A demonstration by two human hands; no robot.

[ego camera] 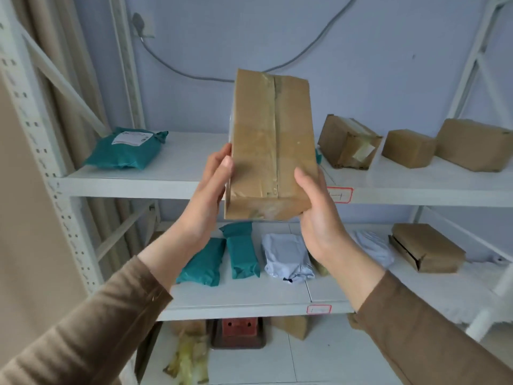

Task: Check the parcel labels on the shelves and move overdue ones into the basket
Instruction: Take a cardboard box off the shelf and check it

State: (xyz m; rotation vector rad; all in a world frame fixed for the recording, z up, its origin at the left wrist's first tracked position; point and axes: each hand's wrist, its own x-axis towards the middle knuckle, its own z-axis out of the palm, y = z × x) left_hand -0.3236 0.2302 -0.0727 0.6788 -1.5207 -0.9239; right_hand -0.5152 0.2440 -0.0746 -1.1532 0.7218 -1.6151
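1. Fingers of the left hand (212,187) and the right hand (319,215) were clamped on the lower end of a taped cardboard box (270,145), held upright in front of the shelving, clear of every shelf.
2. Step in hand, as judged: label inspection. The face shown carried tape only, no label; the next move likely calls for turning the box to find one.
3. No basket was visible.
4. On the lower shelf (277,294) lay teal and white mailers and a brown box; a red-bordered tag (319,309) on its edge was unreadable.
5. On the upper shelf (177,168), a teal mailer (126,150) carried a white label, its print too small to read; cardboard boxes (348,141) stood to the right. A second red-bordered tag (340,195) showed faint marks only.
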